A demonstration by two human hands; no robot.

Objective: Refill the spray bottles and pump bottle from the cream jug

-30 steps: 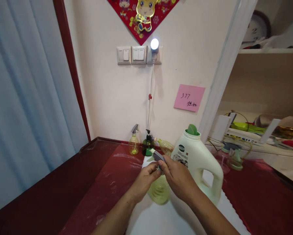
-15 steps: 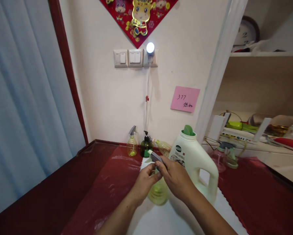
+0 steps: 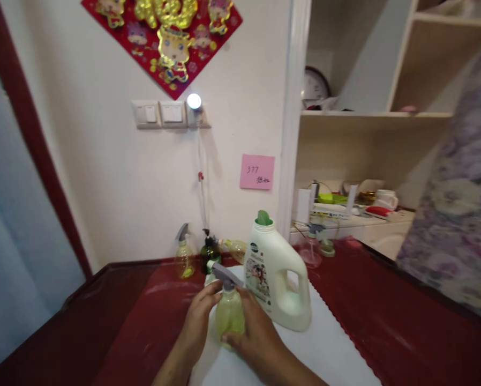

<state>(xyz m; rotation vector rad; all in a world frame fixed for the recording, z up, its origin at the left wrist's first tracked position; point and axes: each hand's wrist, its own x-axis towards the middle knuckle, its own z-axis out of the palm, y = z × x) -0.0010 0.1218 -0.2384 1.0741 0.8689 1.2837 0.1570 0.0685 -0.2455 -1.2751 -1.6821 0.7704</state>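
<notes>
Between my hands a yellow-green spray bottle (image 3: 230, 311) with a grey trigger head stands upright over the white cloth (image 3: 305, 354). My right hand (image 3: 260, 332) is wrapped round its right side, thumb across the front of the body. My left hand (image 3: 202, 316) is closed against its left side, fingers at the neck below the trigger head and partly hidden. Just right of it stands a large pale-green jug (image 3: 280, 279) with a handle, a green piece (image 3: 263, 217) sticking up from its mouth.
Behind are another spray bottle (image 3: 185, 260), a dark pump bottle (image 3: 210, 252) and a yellowish bottle lying tilted (image 3: 236, 247). A pink spray bottle (image 3: 312, 252) stands at the back right. Shelves (image 3: 357, 120) and floral fabric (image 3: 453, 193) are on the right.
My right hand has moved from the trigger head down round the bottle's body. The left hand has shifted to the bottle's left side. The view has turned right.
</notes>
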